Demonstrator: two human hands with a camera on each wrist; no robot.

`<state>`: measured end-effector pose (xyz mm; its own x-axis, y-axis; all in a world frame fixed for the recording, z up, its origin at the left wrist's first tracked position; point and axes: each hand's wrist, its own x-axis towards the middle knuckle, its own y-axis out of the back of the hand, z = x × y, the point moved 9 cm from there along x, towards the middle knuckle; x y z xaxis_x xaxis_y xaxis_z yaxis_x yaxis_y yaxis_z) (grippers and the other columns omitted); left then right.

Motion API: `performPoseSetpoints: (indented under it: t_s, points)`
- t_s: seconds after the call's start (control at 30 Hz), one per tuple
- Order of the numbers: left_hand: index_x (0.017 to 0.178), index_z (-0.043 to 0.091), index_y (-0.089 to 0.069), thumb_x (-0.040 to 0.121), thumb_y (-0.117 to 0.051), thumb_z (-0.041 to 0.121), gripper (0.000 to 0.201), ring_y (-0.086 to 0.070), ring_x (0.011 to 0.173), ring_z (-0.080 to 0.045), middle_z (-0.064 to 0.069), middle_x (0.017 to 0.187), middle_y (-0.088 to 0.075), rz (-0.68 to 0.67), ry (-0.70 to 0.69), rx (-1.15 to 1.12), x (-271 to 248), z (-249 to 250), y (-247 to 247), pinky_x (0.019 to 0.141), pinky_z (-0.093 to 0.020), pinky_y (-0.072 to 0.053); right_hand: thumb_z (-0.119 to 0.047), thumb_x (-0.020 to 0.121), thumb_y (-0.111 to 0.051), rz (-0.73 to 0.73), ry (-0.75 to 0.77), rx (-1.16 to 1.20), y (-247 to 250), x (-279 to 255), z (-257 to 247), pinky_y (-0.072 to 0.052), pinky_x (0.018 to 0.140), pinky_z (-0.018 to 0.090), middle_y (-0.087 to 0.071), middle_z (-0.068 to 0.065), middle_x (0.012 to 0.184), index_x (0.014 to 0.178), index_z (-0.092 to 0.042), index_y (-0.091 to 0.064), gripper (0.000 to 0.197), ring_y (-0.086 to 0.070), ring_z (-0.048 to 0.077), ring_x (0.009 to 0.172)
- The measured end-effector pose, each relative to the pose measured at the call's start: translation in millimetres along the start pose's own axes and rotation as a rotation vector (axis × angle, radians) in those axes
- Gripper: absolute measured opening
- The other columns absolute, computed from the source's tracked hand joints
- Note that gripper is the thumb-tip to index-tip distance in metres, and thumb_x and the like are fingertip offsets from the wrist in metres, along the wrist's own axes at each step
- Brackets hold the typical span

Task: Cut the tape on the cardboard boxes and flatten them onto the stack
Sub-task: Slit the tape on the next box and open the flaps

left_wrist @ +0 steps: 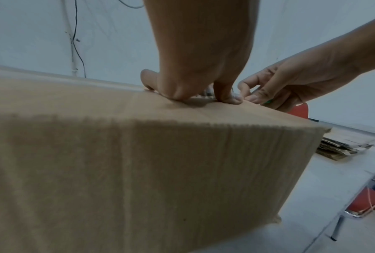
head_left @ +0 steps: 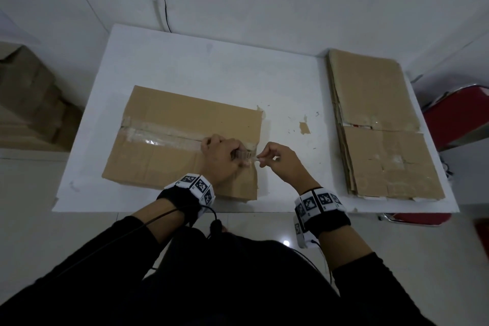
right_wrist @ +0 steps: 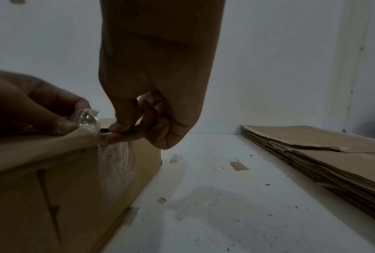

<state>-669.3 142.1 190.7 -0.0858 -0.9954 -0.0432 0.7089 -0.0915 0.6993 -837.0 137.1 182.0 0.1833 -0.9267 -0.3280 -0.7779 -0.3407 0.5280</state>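
Nearest to me, low in the head view, are my dark sleeves and the two wrist bands with their printed markers. Just above them my left hand (head_left: pixel 221 157) rests on top of the cardboard box (head_left: pixel 169 145), fingers curled and pinching a crumpled wad of clear tape (head_left: pixel 242 154) that is lifted off the right end of the seam. My right hand (head_left: pixel 280 160) sits just right of it, at the box's right edge, thumb and forefinger pressed together on a small green-handled tool (right_wrist: pixel 130 131); I cannot make out its blade. In the right wrist view the tool's tip sits right against the tape where it folds over the box edge, and more tape runs down the box's end wall.

The box stands closed at centre left of the head view on the white table (head_left: pixel 211 66), its taped seam running leftward from my hands across the lid. What is inside I cannot tell.

To the right of the box, small cardboard scraps (head_left: pixel 304 127) lie on the bare table. Farther right, well apart from the box, lies the stack of flattened boxes (head_left: pixel 375 124). A red chair (head_left: pixel 460 119) shows beyond the table's right edge, and more brown cartons (head_left: pixel 29 98) at far left.
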Motion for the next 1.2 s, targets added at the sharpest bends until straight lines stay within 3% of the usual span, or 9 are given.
performPoseSetpoints:
  t_s: [0.1, 0.37, 0.5, 0.6, 0.67, 0.87, 1.03, 1.1, 1.2]
  points:
    - [0.084, 0.028, -0.071, 0.069, -0.080, 0.035, 0.019, -0.037, 0.097, -0.012, 0.020, 0.079, -0.042, -0.011, 0.055, -0.050, 1, -4, -1, 0.078, -0.026, -0.011, -0.007, 0.088, -0.069, -0.056, -0.015, -0.006, 1, -2, 1, -0.039, 0.070, 0.001, -0.072, 0.000, 0.071, 0.073, -0.020, -0.062, 0.021, -0.065, 0.000, 0.070]
    - [0.080, 0.033, -0.066, 0.066, -0.082, 0.038, 0.022, -0.032, 0.096, -0.009, 0.016, 0.084, -0.038, -0.116, 0.131, -0.061, 7, -17, -11, 0.084, -0.027, -0.012, -0.008, 0.089, -0.068, -0.126, -0.051, -0.059, -6, 0, 0, -0.050, 0.080, 0.029, -0.073, 0.002, 0.071, 0.073, -0.019, -0.062, 0.021, -0.069, 0.009, 0.076]
    - [0.076, 0.033, -0.063, 0.067, -0.081, 0.036, 0.021, -0.032, 0.095, -0.009, 0.017, 0.081, -0.038, -0.127, 0.106, -0.068, 4, -15, -12, 0.079, -0.026, -0.012, -0.008, 0.088, -0.068, -0.148, -0.056, -0.123, -9, 2, -7, -0.055, 0.074, 0.042, -0.072, 0.000, 0.070, 0.072, -0.019, -0.061, 0.021, -0.071, 0.022, 0.076]
    - [0.074, 0.033, -0.062, 0.069, -0.080, 0.036, 0.019, -0.036, 0.098, -0.010, 0.018, 0.078, -0.046, -0.129, 0.112, -0.063, 7, -17, -10, 0.080, -0.027, -0.013, -0.004, 0.090, -0.066, -0.139, -0.058, -0.051, -9, -6, -8, -0.045, 0.054, 0.010, -0.070, 0.008, 0.073, 0.082, -0.003, -0.063, 0.009, -0.063, -0.003, 0.057]
    - [0.072, 0.035, -0.060, 0.068, -0.080, 0.036, 0.021, -0.037, 0.099, -0.010, 0.016, 0.080, -0.046, -0.144, 0.114, -0.079, 7, -17, -10, 0.082, -0.027, -0.014, -0.003, 0.090, -0.067, -0.097, -0.051, -0.019, -8, -11, -6, -0.041, 0.055, 0.006, -0.069, 0.010, 0.074, 0.085, 0.004, -0.062, 0.009, -0.062, -0.006, 0.057]
    - [0.079, 0.033, -0.060, 0.072, -0.072, 0.051, 0.023, -0.040, 0.101, -0.014, 0.018, 0.079, -0.047, -0.166, 0.009, -0.048, 6, -13, -9, 0.091, -0.034, -0.017, -0.005, 0.089, -0.068, -0.080, -0.036, -0.043, -19, -6, -7, -0.043, 0.064, 0.010, -0.068, 0.004, 0.073, 0.074, -0.014, -0.055, 0.021, -0.063, -0.003, 0.064]
    - [0.100, 0.031, -0.069, 0.069, -0.054, 0.074, 0.055, -0.035, 0.102, -0.012, 0.010, 0.097, -0.060, -0.228, -0.069, 0.104, 3, -1, -11, 0.091, -0.034, -0.016, -0.011, 0.091, -0.066, 0.023, -0.113, -0.054, 27, -22, 35, -0.040, 0.071, 0.017, -0.071, -0.008, 0.074, 0.084, -0.012, -0.062, 0.009, -0.063, -0.006, 0.073]
    - [0.104, 0.029, -0.069, 0.067, -0.052, 0.076, 0.062, -0.038, 0.109, -0.016, 0.009, 0.105, -0.061, -0.251, -0.066, 0.135, 3, -1, -10, 0.091, -0.034, -0.016, -0.012, 0.093, -0.065, 0.097, -0.153, -0.048, 40, -30, 47, -0.039, 0.068, 0.019, -0.071, -0.007, 0.077, 0.085, -0.015, -0.061, 0.009, -0.063, -0.003, 0.075]
    - [0.100, 0.026, -0.068, 0.077, -0.062, 0.064, 0.046, -0.037, 0.114, -0.018, 0.009, 0.102, -0.055, -0.280, -0.027, 0.228, 2, 4, -12, 0.095, -0.037, -0.017, -0.015, 0.094, -0.062, 0.127, -0.196, 0.016, 41, -37, 50, -0.035, 0.061, 0.017, -0.073, -0.002, 0.084, 0.089, -0.014, -0.060, 0.006, -0.060, -0.004, 0.075]
